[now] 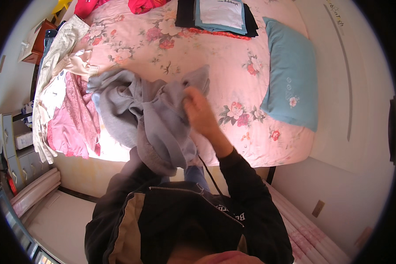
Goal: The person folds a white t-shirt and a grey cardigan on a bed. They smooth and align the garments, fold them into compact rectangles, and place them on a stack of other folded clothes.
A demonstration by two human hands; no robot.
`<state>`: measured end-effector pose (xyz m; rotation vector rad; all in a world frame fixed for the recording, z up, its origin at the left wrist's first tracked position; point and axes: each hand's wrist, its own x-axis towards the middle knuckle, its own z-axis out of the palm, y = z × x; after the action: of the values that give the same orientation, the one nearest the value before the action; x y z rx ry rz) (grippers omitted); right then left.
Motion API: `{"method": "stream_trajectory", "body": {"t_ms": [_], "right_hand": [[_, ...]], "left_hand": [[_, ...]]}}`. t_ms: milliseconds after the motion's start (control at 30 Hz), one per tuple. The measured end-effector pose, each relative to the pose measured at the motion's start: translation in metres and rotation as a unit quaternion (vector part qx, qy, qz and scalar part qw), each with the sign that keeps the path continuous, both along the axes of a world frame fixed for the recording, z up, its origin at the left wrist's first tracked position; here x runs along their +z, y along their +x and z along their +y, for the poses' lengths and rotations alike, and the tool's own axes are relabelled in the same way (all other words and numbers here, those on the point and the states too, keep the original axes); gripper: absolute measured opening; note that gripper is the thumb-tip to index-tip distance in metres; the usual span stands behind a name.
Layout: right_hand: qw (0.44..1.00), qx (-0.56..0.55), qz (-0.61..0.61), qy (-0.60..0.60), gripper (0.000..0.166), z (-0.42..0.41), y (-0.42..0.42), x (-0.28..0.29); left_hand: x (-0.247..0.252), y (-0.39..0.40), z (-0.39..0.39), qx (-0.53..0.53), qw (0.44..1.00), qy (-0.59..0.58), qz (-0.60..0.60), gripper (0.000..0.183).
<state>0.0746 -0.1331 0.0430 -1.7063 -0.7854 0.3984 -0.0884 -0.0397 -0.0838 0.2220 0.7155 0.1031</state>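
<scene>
A crumpled grey sweatshirt [165, 118] hangs over the near edge of the bed, bunched in front of me. My right hand [199, 112], somewhat blurred, grips the cloth at its right side with bent fingers. The left sleeve of my black jacket [135, 171] runs up under the grey cloth, which hides my left hand. A ribbed band crosses the middle of the sweatshirt. Its left part lies close against a pink lace garment [74, 122].
The bed carries a pink floral sheet [231, 66]. Cream trousers [57, 56] lie along its left edge. Folded clothes [221, 16] are stacked at the far side, near red garments [147, 5]. A blue pillow [290, 79] rests at the right. Grey drawers [23, 165] stand at left.
</scene>
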Motion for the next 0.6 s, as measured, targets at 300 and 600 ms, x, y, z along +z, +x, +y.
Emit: {"method": "stream_trajectory", "body": {"t_ms": [300, 600], "right_hand": [[0.926, 0.288, 0.235, -0.065, 0.018, -0.046, -0.069, 0.053], [0.982, -0.079, -0.148, -0.082, 0.024, -0.026, 0.007, 0.001]], "left_hand": [[0.005, -0.028, 0.023, 0.066, 0.998, -0.008, 0.003, 0.028], [0.008, -0.055, 0.016, 0.033, 0.999, -0.024, 0.025, 0.027]]}}
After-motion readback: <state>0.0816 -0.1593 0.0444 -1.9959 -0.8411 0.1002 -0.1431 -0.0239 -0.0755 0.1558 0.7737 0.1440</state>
